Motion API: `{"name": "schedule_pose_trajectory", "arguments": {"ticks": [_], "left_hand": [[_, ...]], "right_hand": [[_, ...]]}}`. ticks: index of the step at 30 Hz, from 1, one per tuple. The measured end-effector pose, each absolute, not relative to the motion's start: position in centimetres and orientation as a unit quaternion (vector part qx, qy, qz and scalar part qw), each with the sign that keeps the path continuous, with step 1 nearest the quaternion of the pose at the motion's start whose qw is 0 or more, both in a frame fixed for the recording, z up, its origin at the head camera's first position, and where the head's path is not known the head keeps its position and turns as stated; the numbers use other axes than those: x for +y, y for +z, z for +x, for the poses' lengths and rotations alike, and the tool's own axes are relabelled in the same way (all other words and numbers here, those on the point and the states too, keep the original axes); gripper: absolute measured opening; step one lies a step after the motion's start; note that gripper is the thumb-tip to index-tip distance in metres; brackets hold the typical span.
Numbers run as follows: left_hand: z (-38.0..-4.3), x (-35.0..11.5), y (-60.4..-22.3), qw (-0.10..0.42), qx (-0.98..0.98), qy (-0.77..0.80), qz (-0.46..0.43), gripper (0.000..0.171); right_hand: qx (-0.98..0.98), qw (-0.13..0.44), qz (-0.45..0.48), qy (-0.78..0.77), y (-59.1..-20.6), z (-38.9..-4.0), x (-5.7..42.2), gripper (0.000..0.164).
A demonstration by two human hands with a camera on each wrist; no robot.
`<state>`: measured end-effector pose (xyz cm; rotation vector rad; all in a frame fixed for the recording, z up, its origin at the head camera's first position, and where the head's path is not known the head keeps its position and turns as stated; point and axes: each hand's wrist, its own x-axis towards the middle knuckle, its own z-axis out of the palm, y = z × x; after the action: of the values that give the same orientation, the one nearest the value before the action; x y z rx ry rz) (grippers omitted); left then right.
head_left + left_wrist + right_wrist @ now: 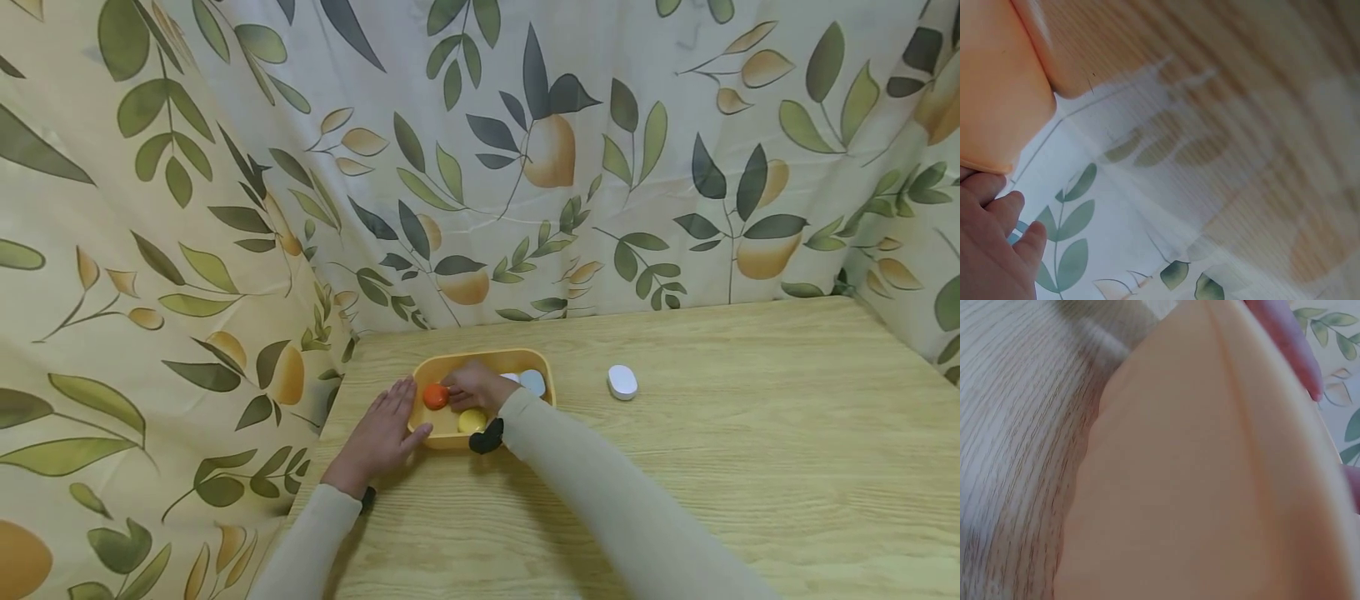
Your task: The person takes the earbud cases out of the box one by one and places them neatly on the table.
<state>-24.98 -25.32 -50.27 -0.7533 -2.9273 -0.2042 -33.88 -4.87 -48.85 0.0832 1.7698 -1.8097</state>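
Note:
A yellow-orange plastic basin (517, 358) with rounded corners stands on the table. My left hand (382, 433) rests along its left end, fingers straight and thumb at the front rim. My right hand (480, 386) reaches into the basin with bent fingers. Its fingertips are at the right side of a shiny red-orange round thing (435, 397); whether they pinch it I cannot tell. A yellow round thing (472, 420) lies below that hand. To its right sit a pale blue-grey round thing (532, 382) and a white one (512, 377), partly covered.
A white oval thing (622, 382) lies on the wooden table (735, 433), right of the basin. A leaf-and-fruit patterned curtain (480, 175) hangs behind the table and along its left side. Black wrist straps (487, 437) show at the sleeves.

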Motion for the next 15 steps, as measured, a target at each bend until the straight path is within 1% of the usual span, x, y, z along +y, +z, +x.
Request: {"name": "schedule_pose_trajectory", "arguments": {"ticks": [15], "left_hand": [[-24.9,-25.3,-50.0,0.057,-0.963,-0.063,-0.256,0.080]], "right_hand": [[0.674,0.301,0.027,-0.674,-49.0,-33.9,-6.6,0.023]]}}
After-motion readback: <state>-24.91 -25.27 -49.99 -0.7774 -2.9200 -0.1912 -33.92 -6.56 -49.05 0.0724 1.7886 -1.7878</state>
